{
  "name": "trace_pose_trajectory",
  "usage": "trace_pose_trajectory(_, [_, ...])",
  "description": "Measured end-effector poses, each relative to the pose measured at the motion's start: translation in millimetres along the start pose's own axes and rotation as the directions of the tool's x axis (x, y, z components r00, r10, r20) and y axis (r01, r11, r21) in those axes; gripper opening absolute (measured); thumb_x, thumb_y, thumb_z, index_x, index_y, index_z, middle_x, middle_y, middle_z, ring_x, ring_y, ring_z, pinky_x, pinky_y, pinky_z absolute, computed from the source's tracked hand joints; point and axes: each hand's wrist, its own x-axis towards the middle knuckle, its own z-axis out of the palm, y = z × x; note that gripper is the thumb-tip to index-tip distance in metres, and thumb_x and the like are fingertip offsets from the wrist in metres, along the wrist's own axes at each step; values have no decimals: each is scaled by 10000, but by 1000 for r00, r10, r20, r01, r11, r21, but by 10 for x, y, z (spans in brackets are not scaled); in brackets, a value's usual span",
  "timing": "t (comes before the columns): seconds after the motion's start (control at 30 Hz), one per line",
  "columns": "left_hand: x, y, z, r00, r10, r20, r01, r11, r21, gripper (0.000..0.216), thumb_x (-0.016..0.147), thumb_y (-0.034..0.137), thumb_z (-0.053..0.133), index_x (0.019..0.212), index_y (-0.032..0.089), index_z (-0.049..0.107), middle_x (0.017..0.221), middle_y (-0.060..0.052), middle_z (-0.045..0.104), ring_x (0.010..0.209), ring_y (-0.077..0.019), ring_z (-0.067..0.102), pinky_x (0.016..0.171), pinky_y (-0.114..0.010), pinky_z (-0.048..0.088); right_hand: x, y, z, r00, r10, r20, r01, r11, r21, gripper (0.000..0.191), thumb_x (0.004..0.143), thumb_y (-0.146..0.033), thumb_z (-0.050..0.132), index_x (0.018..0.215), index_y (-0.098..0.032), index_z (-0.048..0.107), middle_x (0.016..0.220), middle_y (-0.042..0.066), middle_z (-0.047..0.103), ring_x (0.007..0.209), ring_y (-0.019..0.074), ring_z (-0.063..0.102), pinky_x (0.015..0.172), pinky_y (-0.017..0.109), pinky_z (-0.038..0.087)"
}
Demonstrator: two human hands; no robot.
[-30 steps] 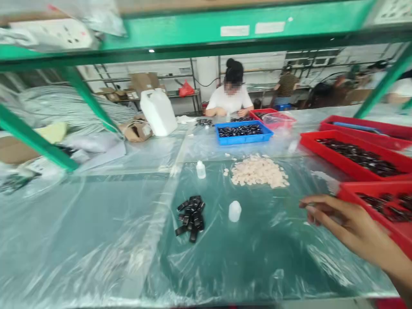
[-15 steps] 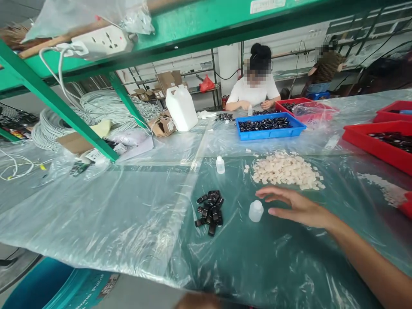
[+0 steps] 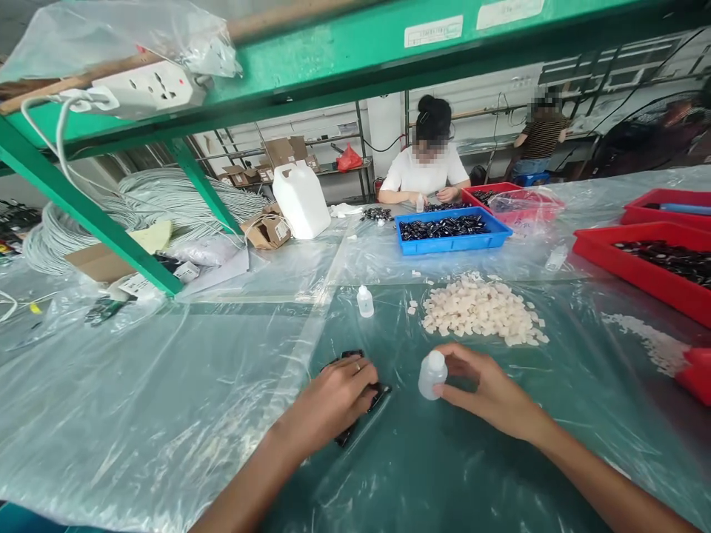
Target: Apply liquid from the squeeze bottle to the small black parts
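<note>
My left hand lies over the small pile of black plastic pieces, its fingers curled down on them and hiding most of the pile. One black piece pokes out by the fingertips. My right hand has its thumb and fingers around a small translucent white bottle with a white cap, which stands slightly tilted. Just behind that hand spreads a heap of cream-coloured small pieces. A second small white bottle stands upright farther back, beyond the black pile.
Clear plastic sheeting covers the table. Farther back are a blue tray of black pieces, red trays at the right and a white jug. A green shelf frame crosses overhead. Across the table sits a co-worker.
My left hand has come in from the bottom edge onto the black pieces. My right hand has closed around the bottle it was beside. The whole view has shifted slightly.
</note>
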Motion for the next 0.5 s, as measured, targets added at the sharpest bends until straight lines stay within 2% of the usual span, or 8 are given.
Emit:
trace_pose_trajectory(0.1, [149,27,224,1000,-1,-27,-1,998,-68,307,756,51,821,962,278,836,837,-36,742,705,-227,682,694,-283,551,-42,-50,-60,993,-38,-111,36,999,-18,264,990,-453,647,1219,-324,629,1158,29,704,1045,211,715,861,311,619])
trace_pose_trajectory(0.2, [245,-28,439,998,-36,-47,25,977,-213,378,835,112,765,1186,250,794,916,-45,711,667,-199,687,643,-272,545,-72,-106,-89,979,-77,-189,62,994,-86,296,994,-425,647,1283,-364,626,1230,35,671,1098,220,685,851,303,609])
trace_pose_trajectory(0.27, [251,-94,528,996,-85,-13,74,929,-362,252,911,212,693,1148,207,780,831,-44,677,616,-201,669,606,-301,571,-75,-129,-81,972,-90,-216,63,989,-131,320,984,-409,665,1301,-396,629,1285,33,652,1136,231,670,859,312,605])
trace_pose_trajectory(0.33, [227,-153,565,988,-147,53,153,838,-523,183,935,309,645,1035,198,751,769,-31,623,593,-202,638,500,-296,568,-88,-118,-57,970,-94,-225,49,979,-196,366,972,-401,682,1330,-425,613,1315,30,654,1136,243,679,860,334,616])
trace_pose_trajectory(0.43, [174,-150,562,954,-255,159,292,654,-698,165,881,363,672,934,207,690,809,-10,576,513,-119,529,328,-182,411,-194,-2,-13,973,-90,-214,25,957,-291,439,950,-441,700,1372,-445,577,1332,42,680,1144,287,706,875,405,651])
trace_pose_trajectory(0.5, [144,-68,566,925,-324,200,357,557,-750,155,842,345,708,896,209,657,788,14,577,475,-62,457,323,-123,318,-289,149,18,969,-65,-238,-11,952,-305,450,931,-514,698,1362,-462,578,1316,57,695,1135,316,717,860,438,672])
